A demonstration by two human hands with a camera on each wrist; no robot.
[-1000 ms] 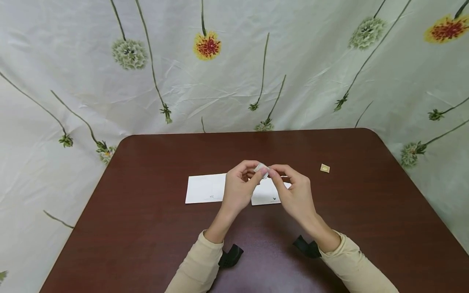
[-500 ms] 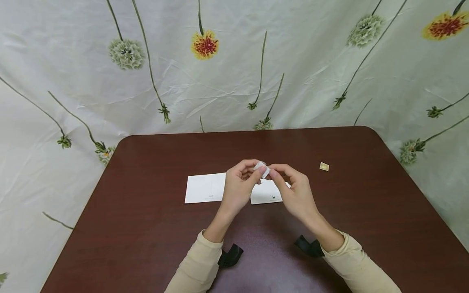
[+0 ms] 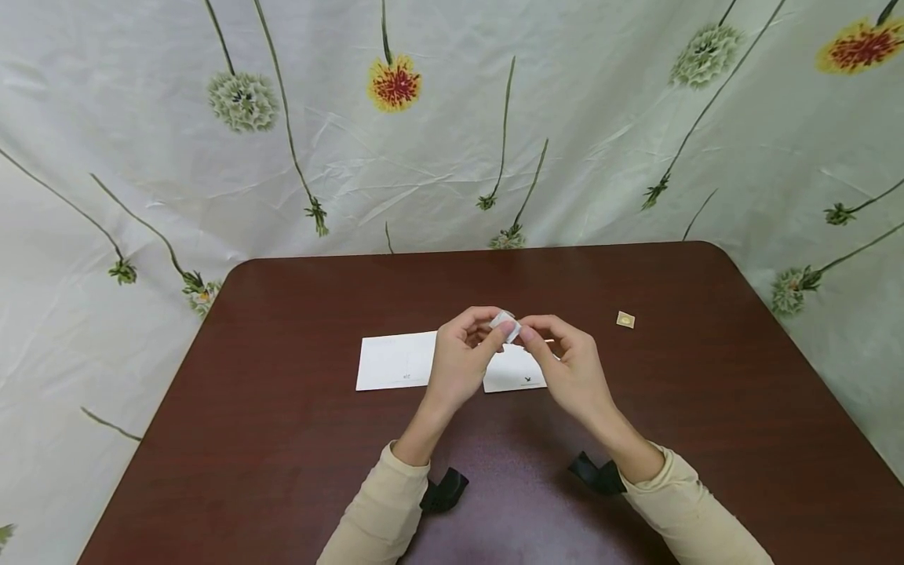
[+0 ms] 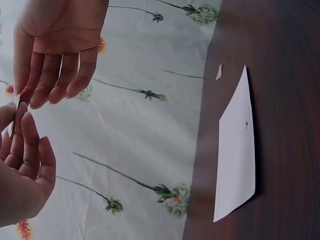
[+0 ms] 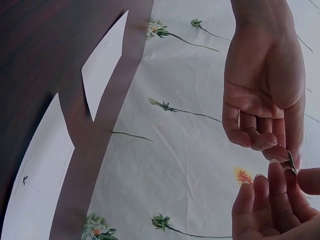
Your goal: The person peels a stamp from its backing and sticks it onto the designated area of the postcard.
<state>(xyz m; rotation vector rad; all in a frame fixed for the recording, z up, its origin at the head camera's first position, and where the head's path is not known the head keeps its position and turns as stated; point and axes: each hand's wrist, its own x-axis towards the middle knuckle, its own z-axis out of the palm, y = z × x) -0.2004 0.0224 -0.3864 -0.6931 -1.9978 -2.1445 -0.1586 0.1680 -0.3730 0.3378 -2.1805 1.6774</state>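
A small whitish square piece of paper [image 3: 504,322] is held up between both hands in the head view; its exact kind is hard to tell. My left hand [image 3: 459,357] pinches it between thumb and index finger. My right hand [image 3: 575,373] pinches its right-hand edge with thumb and index fingertip. Both wrist views show the piece edge-on, as a thin dark sliver [image 5: 291,162]. Below and behind the hands lie two white cards: the left card [image 3: 391,365] and the right card [image 3: 510,373], partly covered by the hands. A bird mark and small printed shapes show on the right one.
A small tan square [image 3: 625,319], stamp-like, lies on the brown table [image 3: 282,471] to the right of the hands. Beyond the table's far edge hangs a white flower-printed cloth [image 3: 438,173]. Dark straps [image 3: 445,490] sit at both wrists.
The white piece is turned slightly between the fingers, showing more of its face than a second ago. Both hands stay nearly in place; the whole view shifts a little.
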